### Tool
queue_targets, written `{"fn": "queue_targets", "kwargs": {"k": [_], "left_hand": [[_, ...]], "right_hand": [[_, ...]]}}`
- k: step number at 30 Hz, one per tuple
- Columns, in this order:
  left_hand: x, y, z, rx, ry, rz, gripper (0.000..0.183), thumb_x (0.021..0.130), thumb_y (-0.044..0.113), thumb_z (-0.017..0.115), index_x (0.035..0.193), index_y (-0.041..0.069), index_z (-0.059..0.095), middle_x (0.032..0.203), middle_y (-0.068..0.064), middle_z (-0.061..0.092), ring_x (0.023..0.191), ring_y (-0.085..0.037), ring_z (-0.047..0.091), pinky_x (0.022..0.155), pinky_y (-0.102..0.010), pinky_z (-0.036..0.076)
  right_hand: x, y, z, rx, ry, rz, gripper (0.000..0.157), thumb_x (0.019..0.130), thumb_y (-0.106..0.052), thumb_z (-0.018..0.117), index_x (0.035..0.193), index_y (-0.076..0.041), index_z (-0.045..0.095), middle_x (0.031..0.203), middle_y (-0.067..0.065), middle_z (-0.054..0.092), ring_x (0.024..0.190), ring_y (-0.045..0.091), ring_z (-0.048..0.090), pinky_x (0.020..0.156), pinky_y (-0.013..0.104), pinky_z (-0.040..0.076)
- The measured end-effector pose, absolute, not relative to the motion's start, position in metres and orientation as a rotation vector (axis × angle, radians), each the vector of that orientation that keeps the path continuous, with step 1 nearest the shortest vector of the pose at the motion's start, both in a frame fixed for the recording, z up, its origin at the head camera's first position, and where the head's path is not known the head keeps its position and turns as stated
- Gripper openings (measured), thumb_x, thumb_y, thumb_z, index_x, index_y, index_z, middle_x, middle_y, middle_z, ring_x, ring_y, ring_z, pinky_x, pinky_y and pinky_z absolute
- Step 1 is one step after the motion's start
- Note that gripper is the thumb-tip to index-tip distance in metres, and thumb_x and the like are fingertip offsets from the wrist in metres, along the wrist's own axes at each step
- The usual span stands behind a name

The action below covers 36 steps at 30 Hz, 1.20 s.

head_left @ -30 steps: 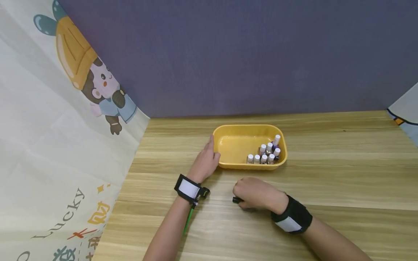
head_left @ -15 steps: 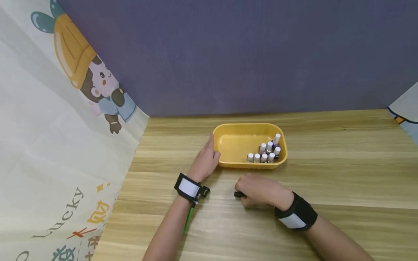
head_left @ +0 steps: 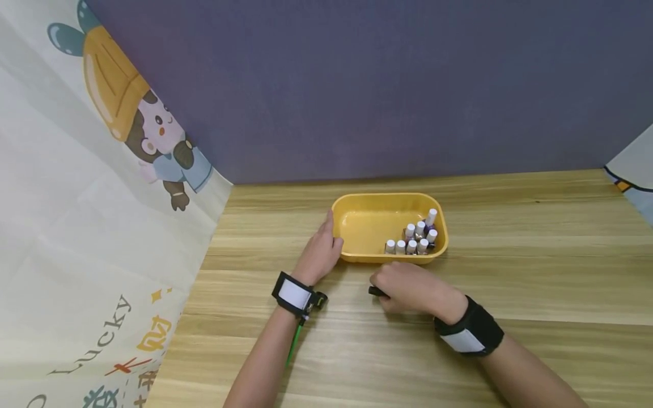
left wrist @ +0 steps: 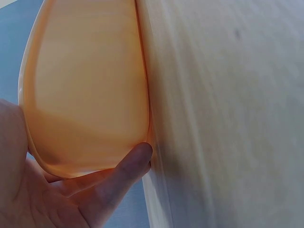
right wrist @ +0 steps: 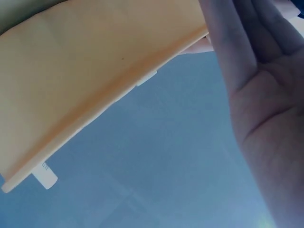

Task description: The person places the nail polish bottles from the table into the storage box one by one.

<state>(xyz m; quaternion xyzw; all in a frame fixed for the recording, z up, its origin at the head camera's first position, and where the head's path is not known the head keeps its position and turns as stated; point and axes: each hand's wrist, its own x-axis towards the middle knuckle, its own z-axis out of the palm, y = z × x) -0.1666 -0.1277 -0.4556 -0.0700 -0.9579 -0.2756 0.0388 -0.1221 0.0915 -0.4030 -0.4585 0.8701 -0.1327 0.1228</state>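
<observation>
A yellow plastic basket (head_left: 364, 226) lies lengthwise on the table, with several white-capped nail polish bottles (head_left: 411, 247) grouped at its right end. My left hand (head_left: 318, 252) holds the basket's left end, thumb (left wrist: 137, 159) against the wall in the left wrist view. Just in front of the basket's near rim, my right hand (head_left: 408, 286) pinches a small black cylindrical piece (head_left: 377, 291), which sticks out to the left past the fingers; its other end is hidden in the hand. The right wrist view shows this hand's palm (right wrist: 270, 104) beside the basket wall (right wrist: 95, 66).
The wood-grain table (head_left: 535, 255) reaches back to a dark purple-blue backdrop (head_left: 408, 90). On the left hangs a pale cloth (head_left: 76, 226) with a printed cartoon figure. Black straps (head_left: 469, 331) with white patches sit on both wrists.
My right hand, with the small black piece, has moved forward and slightly right, up to the basket's near rim. The left hand and the basket stay where they were.
</observation>
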Motion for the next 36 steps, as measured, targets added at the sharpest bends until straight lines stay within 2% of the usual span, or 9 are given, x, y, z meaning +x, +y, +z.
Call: {"fn": "queue_targets", "kwargs": {"k": [3, 17, 29, 36], "left_hand": [[-0.167, -0.128, -0.456, -0.214, -2.940, -0.846, 0.069, 0.093, 0.028, 0.035, 0.147, 0.017, -0.006, 0.150, -0.010, 0.024, 0.097, -0.018, 0.047, 0.087, -0.030, 0.040], [-0.165, -0.127, -0.454, -0.212, -2.931, -0.855, 0.068, 0.093, 0.028, 0.036, 0.147, 0.016, -0.004, 0.150, -0.010, 0.024, 0.109, -0.016, 0.044, 0.097, -0.030, 0.036], [-0.166, -0.128, -0.455, -0.223, -2.935, -0.843, 0.068, 0.093, 0.028, 0.035, 0.147, 0.016, -0.004, 0.151, -0.010, 0.023, 0.105, -0.017, 0.045, 0.093, -0.029, 0.038], [-0.167, -0.128, -0.455, -0.221, -2.937, -0.842, 0.068, 0.093, 0.028, 0.035, 0.148, 0.014, -0.002, 0.150, -0.010, 0.024, 0.104, -0.017, 0.045, 0.093, -0.030, 0.037]], "right_hand": [[-0.123, 0.094, -0.402, -1.359, 2.555, -0.416, 0.011, 0.075, -0.017, 0.061, 0.070, -0.018, 0.051, 0.063, -0.010, 0.044, 0.053, 0.006, 0.037, 0.047, 0.022, 0.033], [-0.132, 0.103, -0.393, -1.464, 2.865, -0.344, 0.014, 0.071, -0.012, 0.060, 0.066, -0.016, 0.047, 0.066, -0.008, 0.040, 0.058, 0.008, 0.038, 0.046, 0.021, 0.031], [-0.141, 0.111, -0.390, -1.532, 2.975, -0.341, 0.010, 0.073, -0.013, 0.059, 0.069, -0.012, 0.050, 0.065, -0.007, 0.041, 0.061, 0.008, 0.042, 0.051, 0.021, 0.038], [-0.143, 0.113, -0.389, -1.510, 3.036, -0.372, 0.013, 0.077, -0.014, 0.059, 0.069, -0.011, 0.049, 0.063, -0.006, 0.038, 0.059, 0.010, 0.040, 0.049, 0.020, 0.035]]}}
